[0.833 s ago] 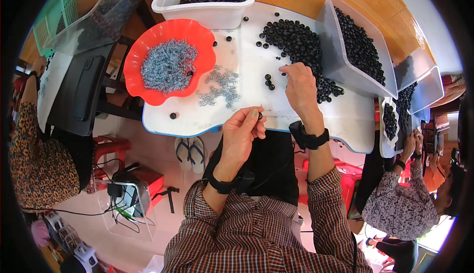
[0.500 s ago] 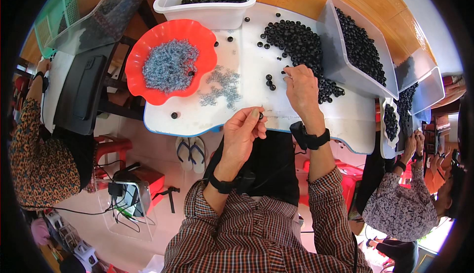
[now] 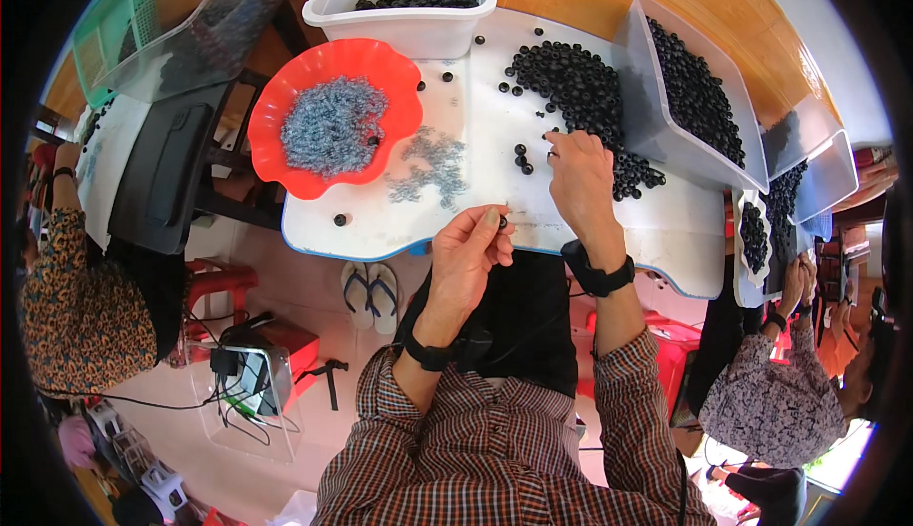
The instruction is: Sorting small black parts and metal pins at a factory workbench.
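My left hand (image 3: 468, 245) is closed above the table's front edge, its thumb and forefinger pinching a small round black piece (image 3: 503, 223). To its right, over the white table (image 3: 518, 184), my right hand (image 3: 583, 182) reaches to the left edge of a heap of round black pieces (image 3: 568, 79). Its fingers are bent down and drawn in; small dark bits show at the tips, but what they grip is unclear. Just left of those fingertips lie a few loose black pieces (image 3: 522, 159). Small clear spring-like pieces (image 3: 428, 166) are scattered farther left.
A red scalloped bowl (image 3: 404, 136) holds more clear pieces. Behind it stands a white tub (image 3: 399, 27) of black pieces; a translucent bin (image 3: 639, 98) of them leans at the right. Other people sit at left (image 3: 90, 312) and right (image 3: 775, 398). Sandals (image 3: 369, 298) lie on the floor.
My right hand has turned slightly, its fingers dipping more toward the table beside the heap. My left hand keeps its pinch on the black piece. The whole view has shifted slightly.
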Available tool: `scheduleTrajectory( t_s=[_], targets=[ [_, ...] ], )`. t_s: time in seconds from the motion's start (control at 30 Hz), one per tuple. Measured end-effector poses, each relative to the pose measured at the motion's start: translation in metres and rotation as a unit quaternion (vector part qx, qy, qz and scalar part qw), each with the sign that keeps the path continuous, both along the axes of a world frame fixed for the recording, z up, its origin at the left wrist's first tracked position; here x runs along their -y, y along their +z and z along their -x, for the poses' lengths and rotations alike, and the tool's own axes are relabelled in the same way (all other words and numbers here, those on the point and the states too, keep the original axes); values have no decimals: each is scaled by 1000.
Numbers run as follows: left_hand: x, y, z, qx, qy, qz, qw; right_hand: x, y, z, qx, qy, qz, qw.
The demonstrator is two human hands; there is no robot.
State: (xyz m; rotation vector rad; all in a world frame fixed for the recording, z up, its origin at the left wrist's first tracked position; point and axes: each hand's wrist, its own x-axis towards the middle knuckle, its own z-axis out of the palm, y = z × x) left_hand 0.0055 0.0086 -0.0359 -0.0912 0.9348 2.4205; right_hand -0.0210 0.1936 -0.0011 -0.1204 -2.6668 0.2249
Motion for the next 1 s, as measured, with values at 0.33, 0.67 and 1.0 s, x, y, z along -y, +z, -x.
scheduleTrajectory(
  t_s=[0.33, 0.67, 1.0],
  targets=[
    [0, 6, -2, 18, -6, -1, 1000, 22, 8, -50, 62, 31, 611, 789],
    [-8, 15, -4, 14, -20, -16, 1000, 24, -5, -71, 25, 88, 789, 608],
    [-15, 14, -7, 0, -28, -35, 999, 25, -11, -79, 8, 118, 814, 569]
  ],
)
